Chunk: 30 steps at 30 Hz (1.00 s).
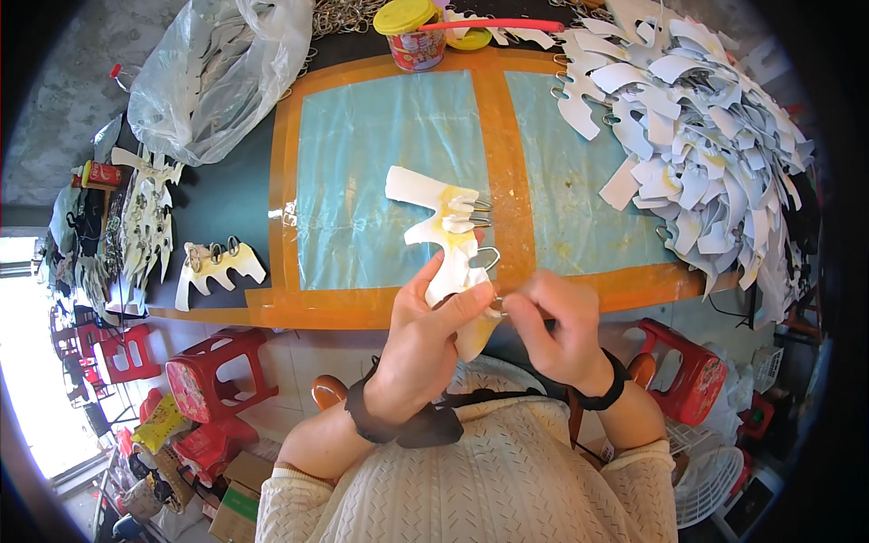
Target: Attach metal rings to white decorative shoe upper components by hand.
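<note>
A white, claw-edged cut piece [444, 231] with yellowish glue stains sits over the near edge of the work table. My left hand [421, 339] grips its lower part, the thumb pressed on top. Metal rings [482, 213] are caught in its folded tabs, and a larger wire ring [489, 260] stands out just above my thumb. My right hand [561, 321] is closed in a pinch at the piece's lower right edge, close to my left thumb tip. A small bit of metal shows at its fingertips, apparently a ring, mostly hidden by the fingers.
A similar piece with rings [217, 269] lies at left. A large heap of white pieces [697, 154] covers the right side. Behind stand a yellow-rimmed tub [412, 41] with a red stick [498, 24] across it and a clear plastic bag [217, 81]. Red stools [217, 376] are below.
</note>
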Available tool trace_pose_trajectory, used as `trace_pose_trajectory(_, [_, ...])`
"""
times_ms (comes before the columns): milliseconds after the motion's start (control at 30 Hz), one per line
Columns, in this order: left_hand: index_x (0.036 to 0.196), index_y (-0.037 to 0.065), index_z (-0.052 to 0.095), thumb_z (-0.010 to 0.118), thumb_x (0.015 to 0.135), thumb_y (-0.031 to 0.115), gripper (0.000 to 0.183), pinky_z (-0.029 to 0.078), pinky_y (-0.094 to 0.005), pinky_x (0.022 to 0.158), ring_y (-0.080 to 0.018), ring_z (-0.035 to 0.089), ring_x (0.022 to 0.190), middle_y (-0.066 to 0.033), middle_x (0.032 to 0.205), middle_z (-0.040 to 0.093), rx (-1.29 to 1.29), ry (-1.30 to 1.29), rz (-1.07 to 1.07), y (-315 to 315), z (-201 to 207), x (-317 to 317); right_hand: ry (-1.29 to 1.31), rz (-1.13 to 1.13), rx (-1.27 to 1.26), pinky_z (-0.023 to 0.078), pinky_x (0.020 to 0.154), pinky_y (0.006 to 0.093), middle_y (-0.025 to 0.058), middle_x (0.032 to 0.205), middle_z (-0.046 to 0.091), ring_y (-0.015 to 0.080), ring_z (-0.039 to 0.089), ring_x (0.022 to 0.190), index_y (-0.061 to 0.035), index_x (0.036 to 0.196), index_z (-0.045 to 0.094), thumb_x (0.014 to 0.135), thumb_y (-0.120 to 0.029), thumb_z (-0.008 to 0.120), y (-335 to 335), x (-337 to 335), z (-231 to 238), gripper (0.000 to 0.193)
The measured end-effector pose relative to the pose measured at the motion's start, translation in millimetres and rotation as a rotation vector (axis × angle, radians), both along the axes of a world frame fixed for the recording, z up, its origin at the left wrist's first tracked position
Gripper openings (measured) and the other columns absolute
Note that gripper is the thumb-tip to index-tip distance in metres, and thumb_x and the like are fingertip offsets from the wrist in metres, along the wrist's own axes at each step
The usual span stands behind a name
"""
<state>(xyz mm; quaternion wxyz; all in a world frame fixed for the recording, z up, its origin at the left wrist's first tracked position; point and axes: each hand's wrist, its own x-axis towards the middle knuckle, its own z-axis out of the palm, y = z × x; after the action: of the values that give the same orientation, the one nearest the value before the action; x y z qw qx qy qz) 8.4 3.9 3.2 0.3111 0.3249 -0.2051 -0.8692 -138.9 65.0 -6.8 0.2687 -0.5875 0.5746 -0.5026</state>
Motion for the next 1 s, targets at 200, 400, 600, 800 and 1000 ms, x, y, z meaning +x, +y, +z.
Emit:
trace_pose_trajectory(200, [0.135,0.001,0.039,0.061,0.087,0.002,0.053,0.048,-0.0266,0.079,-0.0105,0.058,0.091,-0.005,0.104,0.059,-0.001,-0.043,0.0,-2,-4,1,-0.137,0.003,0.119,0.032,0.045,0.0294,0.0087,0.058,0.046,0.018,0.044,0.046,0.0004,0.07,0.053,0.085,-0.004,0.06,4,5,-3,0.017])
trace_pose_trajectory(400, [0.133,0.001,0.039,0.063,0.089,0.012,0.052,0.048,-0.0256,0.078,-0.0115,0.058,0.095,-0.0059,0.107,0.058,0.118,-0.165,-0.085,-10,-1,3,-0.147,0.023,0.194,0.032,0.046,0.0295,0.0082,0.057,0.042,0.0155,0.04,0.049,0.0007,0.068,0.048,0.089,-0.007,0.058,-5,-6,0,0.024])
trace_pose_trajectory(600, [0.129,0.003,0.042,0.067,0.087,0.012,0.05,0.046,-0.0265,0.085,-0.0106,0.055,0.1,-0.0045,0.112,0.056,-0.153,-0.207,-0.257,-8,-4,8,-0.097,-0.028,0.117,0.03,0.045,0.0301,0.0088,0.056,0.04,0.0159,0.036,0.048,0.0005,0.067,0.046,0.088,-0.007,0.058,-6,-2,-2,0.026])
trace_pose_trajectory(800, [0.132,0.003,0.04,0.065,0.084,0.001,0.053,0.044,-0.0274,0.092,-0.0091,0.054,0.1,-0.0037,0.109,0.055,-0.437,-0.307,-0.299,-7,-9,9,-0.094,-0.035,0.101,0.029,0.044,0.0298,0.009,0.057,0.042,0.0159,0.037,0.047,0.0008,0.068,0.05,0.087,-0.006,0.059,-2,2,0,0.023])
trace_pose_trajectory(1000, [0.136,0.003,0.035,0.064,0.085,0.0,0.059,0.043,-0.0282,0.093,-0.0096,0.055,0.1,-0.0033,0.105,0.055,-0.547,-0.3,-0.329,-3,-12,9,-0.225,-0.05,0.161,0.03,0.045,0.0287,0.0079,0.057,0.045,0.0126,0.038,0.048,0.0007,0.069,0.05,0.088,-0.007,0.059,2,7,-4,0.023])
